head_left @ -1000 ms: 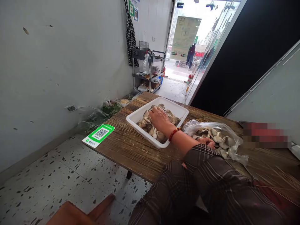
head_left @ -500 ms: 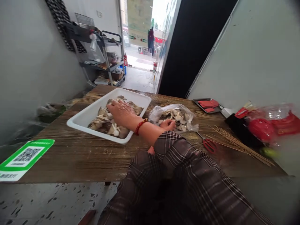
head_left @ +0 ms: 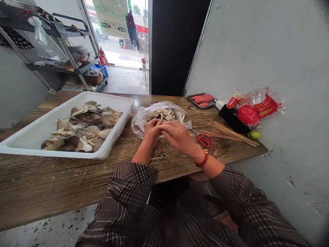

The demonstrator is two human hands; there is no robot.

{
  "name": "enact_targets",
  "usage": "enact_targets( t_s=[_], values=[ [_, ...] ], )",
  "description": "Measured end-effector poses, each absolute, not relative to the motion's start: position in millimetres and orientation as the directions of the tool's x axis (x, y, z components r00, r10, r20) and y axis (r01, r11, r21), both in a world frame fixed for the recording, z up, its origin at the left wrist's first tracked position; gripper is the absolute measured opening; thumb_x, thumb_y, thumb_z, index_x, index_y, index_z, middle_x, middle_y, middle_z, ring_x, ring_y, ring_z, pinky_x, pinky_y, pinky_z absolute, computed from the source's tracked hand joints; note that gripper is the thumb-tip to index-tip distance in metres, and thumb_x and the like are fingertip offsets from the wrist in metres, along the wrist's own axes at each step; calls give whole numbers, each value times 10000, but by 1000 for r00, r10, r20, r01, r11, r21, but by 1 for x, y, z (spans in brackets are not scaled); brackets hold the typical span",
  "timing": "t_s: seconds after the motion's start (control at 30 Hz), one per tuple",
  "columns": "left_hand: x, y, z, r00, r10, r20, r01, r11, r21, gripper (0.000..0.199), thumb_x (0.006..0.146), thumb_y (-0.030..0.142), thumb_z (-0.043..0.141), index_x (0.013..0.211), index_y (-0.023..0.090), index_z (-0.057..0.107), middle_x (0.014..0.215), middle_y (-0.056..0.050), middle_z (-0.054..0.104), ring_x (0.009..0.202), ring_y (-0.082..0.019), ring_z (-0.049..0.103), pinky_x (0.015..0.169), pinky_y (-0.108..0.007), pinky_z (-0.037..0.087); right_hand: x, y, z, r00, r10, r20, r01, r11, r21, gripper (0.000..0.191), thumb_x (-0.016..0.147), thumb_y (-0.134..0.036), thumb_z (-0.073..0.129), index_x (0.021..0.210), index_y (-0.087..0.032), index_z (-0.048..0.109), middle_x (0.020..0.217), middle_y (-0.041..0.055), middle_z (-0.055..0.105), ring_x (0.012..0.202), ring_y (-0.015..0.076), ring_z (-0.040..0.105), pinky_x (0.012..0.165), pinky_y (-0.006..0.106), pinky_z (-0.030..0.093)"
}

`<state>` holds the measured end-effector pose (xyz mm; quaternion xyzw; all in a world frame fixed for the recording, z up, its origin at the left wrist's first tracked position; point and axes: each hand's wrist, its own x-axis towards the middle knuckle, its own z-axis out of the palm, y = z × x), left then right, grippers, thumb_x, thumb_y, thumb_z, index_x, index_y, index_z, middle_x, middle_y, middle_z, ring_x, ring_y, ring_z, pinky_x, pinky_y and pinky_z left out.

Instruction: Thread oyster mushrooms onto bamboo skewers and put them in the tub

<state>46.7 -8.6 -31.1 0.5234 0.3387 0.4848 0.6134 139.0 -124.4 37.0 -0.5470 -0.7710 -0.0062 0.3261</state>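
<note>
My left hand (head_left: 152, 132) is closed, its fingers curled at the near edge of a clear plastic bag (head_left: 141, 120) of grey oyster mushrooms (head_left: 168, 114). My right hand (head_left: 177, 134), a red beaded bracelet (head_left: 205, 158) on its wrist, meets it, fingertips against the left fingers. Whatever lies between the fingers is hidden. To their left stands a white plastic tub (head_left: 109, 144) with a pile of oyster mushrooms (head_left: 88, 128) in it. A thin skewer (head_left: 69, 118) sticks out of that pile.
Red-handled scissors (head_left: 204, 140) and a bundle of bamboo skewers (head_left: 231, 132) lie on the wooden table (head_left: 64, 185) to the right. Farther back are a dark tray of pinkish-red slabs (head_left: 203, 99), a black box (head_left: 231, 118) and red packages (head_left: 248, 115). A cart (head_left: 77, 65) stands beyond.
My right hand has left the mushrooms in the white tub and come back to the left hand at the bag. The view has turned to the right.
</note>
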Motion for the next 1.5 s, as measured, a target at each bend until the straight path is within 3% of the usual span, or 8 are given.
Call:
enact_targets(
  t_s=[0.2,0.57,0.83,0.97,1.1,1.27,1.4,1.5],
  values=[
    [42,-5,-25,274,957,93,-247,-24,969,258,715,371,708,808,136,657,687,-27,657,531,-90,576,475,-186,394,274,-162,-10,90,918,386,953,33,-302,278,963,-256,472,1054,-173,721,1053,113,715,1001,226,617,901,360,447],
    [30,1,-24,209,976,61,-259,-5,966,282,703,370,720,835,132,650,684,-15,653,526,-78,567,485,-187,409,315,-184,-60,-38,943,330,993,74,-96,238,922,-224,542,1037,-229,750,1092,126,715,991,256,627,817,392,475],
    [27,1,-21,158,985,66,-262,-22,965,214,740,329,690,820,136,642,679,-13,643,541,-79,566,487,-188,407,310,-183,-40,-110,921,373,994,105,34,261,958,-229,474,984,-225,734,1052,116,732,967,270,625,823,421,424],
    [29,3,-26,125,986,114,-174,-92,980,144,770,280,639,822,147,653,701,-14,643,572,-87,568,509,-190,412,270,-172,-3,-66,866,496,987,130,-95,291,980,-322,447,1045,-246,721,1005,136,723,947,262,627,844,422,434],
    [28,12,-37,88,971,221,15,-223,975,149,792,264,601,855,159,685,740,-25,665,660,-122,597,596,-217,453,215,-143,19,-45,842,538,820,339,-461,314,976,-358,444,1047,-227,720,944,89,725,872,211,656,813,348,476],
    [22,21,-45,127,929,348,313,-371,874,142,784,197,598,851,172,721,814,-59,709,778,-189,632,758,-304,490,182,-89,-6,129,970,208,308,160,-938,331,861,-456,555,895,-166,712,575,-21,587,435,99,466,462,244,377],
    [23,22,-47,245,870,428,496,-492,715,228,793,116,560,923,176,738,1017,-92,729,1000,-237,642,942,-367,463,187,-66,-32,128,991,-47,-68,-39,-997,392,696,-530,700,810,-156,669,548,-54,529,394,51,385,376,193,246],
    [25,22,-51,337,850,406,605,-525,599,304,815,89,516,1009,177,733,1090,-100,717,1070,-248,627,991,-392,444,196,-66,-40,60,988,-142,-176,-130,-976,430,610,-528,775,799,-155,672,552,-53,539,397,38,388,359,175,231]
  ],
)
